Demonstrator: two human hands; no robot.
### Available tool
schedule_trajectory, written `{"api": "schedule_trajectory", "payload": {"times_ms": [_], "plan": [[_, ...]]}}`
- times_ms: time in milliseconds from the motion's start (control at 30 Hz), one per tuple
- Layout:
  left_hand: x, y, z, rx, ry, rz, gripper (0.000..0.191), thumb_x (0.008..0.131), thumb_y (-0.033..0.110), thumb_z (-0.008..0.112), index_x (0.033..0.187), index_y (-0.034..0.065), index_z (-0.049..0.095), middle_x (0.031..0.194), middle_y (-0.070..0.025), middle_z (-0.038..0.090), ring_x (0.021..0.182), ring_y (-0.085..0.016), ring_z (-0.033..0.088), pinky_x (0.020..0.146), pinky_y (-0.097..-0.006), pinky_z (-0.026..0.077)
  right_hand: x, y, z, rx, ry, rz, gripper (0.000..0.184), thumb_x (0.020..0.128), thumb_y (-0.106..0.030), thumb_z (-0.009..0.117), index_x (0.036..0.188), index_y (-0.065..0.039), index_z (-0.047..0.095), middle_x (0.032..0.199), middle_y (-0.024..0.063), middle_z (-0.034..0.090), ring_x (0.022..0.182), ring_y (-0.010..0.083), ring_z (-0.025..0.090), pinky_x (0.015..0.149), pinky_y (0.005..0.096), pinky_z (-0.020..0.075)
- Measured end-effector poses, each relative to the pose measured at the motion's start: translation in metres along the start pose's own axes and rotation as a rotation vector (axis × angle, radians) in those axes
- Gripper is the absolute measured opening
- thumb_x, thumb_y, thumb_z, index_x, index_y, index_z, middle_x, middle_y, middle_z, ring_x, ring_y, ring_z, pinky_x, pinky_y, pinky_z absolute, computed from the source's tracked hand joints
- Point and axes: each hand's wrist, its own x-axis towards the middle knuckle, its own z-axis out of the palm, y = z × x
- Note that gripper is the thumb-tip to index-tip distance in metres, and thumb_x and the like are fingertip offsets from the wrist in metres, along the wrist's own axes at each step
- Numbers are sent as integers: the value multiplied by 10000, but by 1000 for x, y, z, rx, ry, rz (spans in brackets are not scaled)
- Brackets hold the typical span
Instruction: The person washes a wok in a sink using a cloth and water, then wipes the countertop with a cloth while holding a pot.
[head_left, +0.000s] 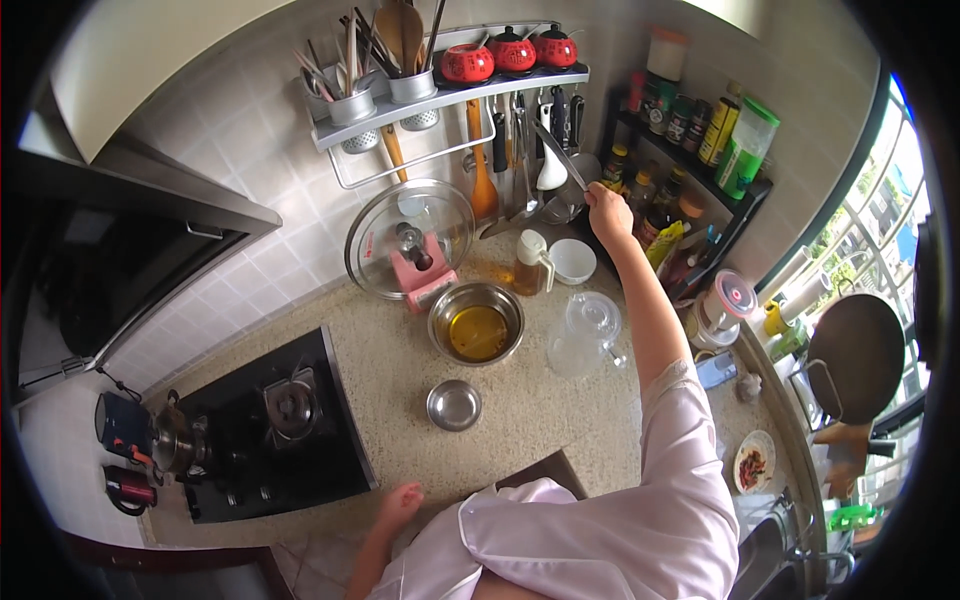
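My right hand (609, 212) reaches up toward the wall rack and is closed on the metal handle of a kitchen utensil (562, 155); its far end lies among hanging tools. My left hand (401, 506) is low by the counter's front edge, near the gas hob, its fingers partly curled and nothing visible in it. A steel bowl of yellow oil (478, 334) stands on the counter, with a smaller steel bowl (454, 405) in front of it. An oil jug (530, 262), a white bowl (573, 262) and a clear glass jug (581, 345) stand nearby.
A black gas hob (277, 435) is at the left. Behind the bowls, a glass lid (367, 247) leans in a pink holder (426, 277). A utensil shelf (450, 94) holds red jars. A black spice rack (694, 161) fills the corner, and a plate (754, 461) lies at right.
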Motion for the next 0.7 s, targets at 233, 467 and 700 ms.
{"api": "schedule_trajectory", "payload": {"times_ms": [233, 467, 700], "plan": [[26, 14, 13, 17, 18, 10, 303, 850, 179, 598, 1131, 68, 570, 898, -43, 618, 801, -111, 586, 724, -267, 483, 39, -4, 47, 221, -30, -16, 174, 854, -244, 539, 959, -126, 612, 878, 154, 640, 836, 362, 606, 703, 454, 483], [40, 40, 24, 140, 15, 23, 331, 836, 206, 620, 1135, 73, 573, 919, -56, 621, 818, -119, 588, 732, -269, 484, 57, 4, 82, 374, -178, -19, 180, 861, -208, 508, 953, -87, 605, 866, 169, 632, 848, 361, 595, 720, 437, 467], [39, 57, 31, 183, 14, -11, 333, 836, 218, 617, 1130, 67, 573, 949, -82, 623, 833, -160, 599, 757, -292, 486, 62, 1, 103, 654, -422, 41, 201, 870, -191, 498, 949, -27, 582, 833, 228, 613, 832, 396, 588, 714, 445, 458]]}}
